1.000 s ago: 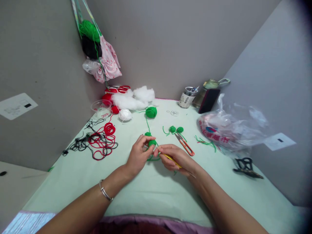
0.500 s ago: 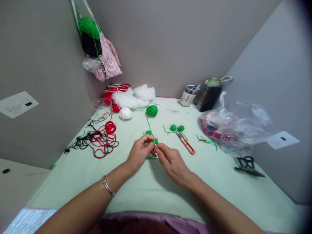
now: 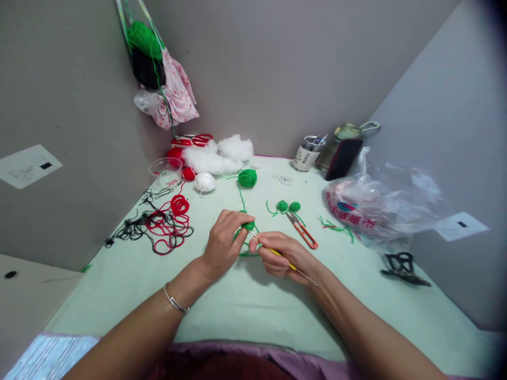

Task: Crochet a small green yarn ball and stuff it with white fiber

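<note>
Pinched in my left hand is a small green crochet piece. My right hand is closed around a crochet hook with a yellow grip, its metal tip at the green piece. Whether the tip is inside a stitch I cannot tell. From the piece a green strand runs back to a green yarn ball, and more green yarn loops under the hands. Right of them lie two small green crocheted balls beside orange-handled thread snips.
Tangled black and red yarn lies at left. Behind are a white yarn ball, white stuffing and a clear plastic cup. At right are a pen tin, a phone, a plastic bag and a black hair clip.
My right hand has turned and shifted slightly right and down, so the hook's yellow grip now shows. My left fingers have straightened over the green piece.
</note>
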`<state>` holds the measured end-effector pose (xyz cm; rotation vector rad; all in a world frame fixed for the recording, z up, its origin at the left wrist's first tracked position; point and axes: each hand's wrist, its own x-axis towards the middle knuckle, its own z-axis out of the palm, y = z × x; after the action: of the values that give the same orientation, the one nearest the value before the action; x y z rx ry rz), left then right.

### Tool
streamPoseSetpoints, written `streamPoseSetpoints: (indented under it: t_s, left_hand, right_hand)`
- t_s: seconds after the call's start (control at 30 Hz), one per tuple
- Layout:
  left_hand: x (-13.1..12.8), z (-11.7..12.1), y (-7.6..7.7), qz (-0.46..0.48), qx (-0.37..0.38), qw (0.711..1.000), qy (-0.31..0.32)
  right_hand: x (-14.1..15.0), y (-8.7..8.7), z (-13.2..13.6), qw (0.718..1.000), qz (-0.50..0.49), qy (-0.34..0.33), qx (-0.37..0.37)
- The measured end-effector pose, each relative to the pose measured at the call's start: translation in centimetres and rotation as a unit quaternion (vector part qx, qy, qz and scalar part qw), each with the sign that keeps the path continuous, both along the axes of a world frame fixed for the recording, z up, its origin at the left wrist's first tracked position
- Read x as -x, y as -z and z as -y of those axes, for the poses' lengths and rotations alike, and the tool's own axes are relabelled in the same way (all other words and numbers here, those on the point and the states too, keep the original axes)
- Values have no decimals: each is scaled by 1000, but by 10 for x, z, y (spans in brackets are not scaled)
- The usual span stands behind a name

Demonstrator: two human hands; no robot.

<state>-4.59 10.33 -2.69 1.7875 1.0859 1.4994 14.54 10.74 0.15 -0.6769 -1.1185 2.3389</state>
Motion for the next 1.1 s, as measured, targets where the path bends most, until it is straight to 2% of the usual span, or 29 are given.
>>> streamPoseSetpoints:
  t_s: [0.07,0.13,0.2,0.23,0.27,0.3,0.37,0.4,0.43,0.47,0.5,0.53,0.57,0.63,0.67,0.7,0.73,0.77,0.83,0.97,1.0,1.03,1.1]
  left_hand:
    - [2,-3,0,4,-1,1000,0]
    - [6,-7,1,21,12,1000,-9]
    - [10,-11,2,50,39,998,-26]
    - [11,-13,2,68,59,995,-32]
    - [12,-14,1,89,81,992,-34]
    - [13,-15,1,109,106,988,-31]
    - [12,-15,-1,148,153,977,-14]
    - [10,-14,-2,163,173,971,-2]
    - [7,-13,-2,177,190,966,10]
    - [4,-11,-3,188,204,961,20]
    - [1,-8,-3,198,214,956,29]
    - [-3,-6,-3,205,222,953,36]
    - [-6,-3,-3,210,227,950,42]
    - [-12,1,-3,213,233,947,54]
    - [-14,2,-3,211,236,947,59]
    - [-15,3,-3,207,239,946,63]
    - [-15,4,-4,203,244,946,65]
    - [-15,4,-4,201,248,946,65]
    - [-14,3,-5,203,250,945,55]
    - [-14,1,-7,216,249,943,35]
    - [-15,1,-7,217,249,943,36]
    - [-16,2,-7,217,249,943,37]
    - [-19,2,-6,217,243,945,41]
  right_hand:
    - [-1,-1,2,999,-2,-42,-9]
    - [-2,-5,6,989,27,-136,-53]
    - [-3,-11,9,958,104,-222,-146]
    - [-5,-14,9,937,158,-229,-210]
    - [-8,-15,8,910,220,-209,-281]
    - [-13,-16,6,875,289,-162,-352]
    - [-23,-12,-1,772,431,-38,-465]
    - [-28,-9,-4,706,501,39,-498]
    - [-31,-6,-8,667,538,88,-508]
    - [-32,-2,-10,635,557,138,-517]
    - [-32,0,-11,623,553,184,-522]
    - [-28,2,-11,642,523,211,-519]
    - [-23,4,-9,683,475,226,-506]
    - [-9,6,-4,815,342,191,-427]
    - [-1,7,-2,867,278,164,-380]
    - [5,8,0,901,231,141,-340]
    - [10,10,1,920,208,119,-311]
    - [14,11,2,927,204,107,-296]
    - [15,12,1,922,224,117,-294]
    - [9,3,0,863,219,273,-363]
    - [8,0,1,862,191,298,-364]
    - [7,-3,2,871,155,310,-348]
    - [7,-7,3,907,94,302,-277]
